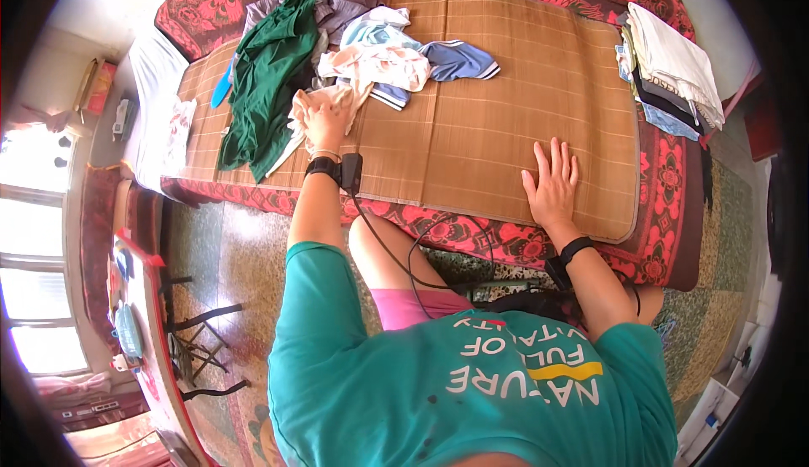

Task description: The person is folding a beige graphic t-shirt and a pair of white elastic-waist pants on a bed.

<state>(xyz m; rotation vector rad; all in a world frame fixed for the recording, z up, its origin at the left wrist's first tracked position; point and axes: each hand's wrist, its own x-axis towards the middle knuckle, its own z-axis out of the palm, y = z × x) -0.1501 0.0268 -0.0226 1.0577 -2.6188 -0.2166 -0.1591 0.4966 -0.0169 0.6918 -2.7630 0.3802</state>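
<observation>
My left hand (324,121) is at the near side of a loose clothes heap, its fingers curled into a cream-coloured garment (305,106). Next to it lies a crumpled dark green garment (268,79). Behind are a white garment with orange-pink marks (379,66), a pale blue and white piece (381,30) and a blue garment with striped trim (459,59). My right hand (552,185) rests flat, fingers spread, on the brown woven mat (522,104) and holds nothing.
The mat covers a bed with a red and dark floral cover (666,239). A folded clothes stack (666,71) sits at the far right edge. A cable (379,244) runs from my left wrist device. To the left stand a folding stool (202,345) and a table (156,357).
</observation>
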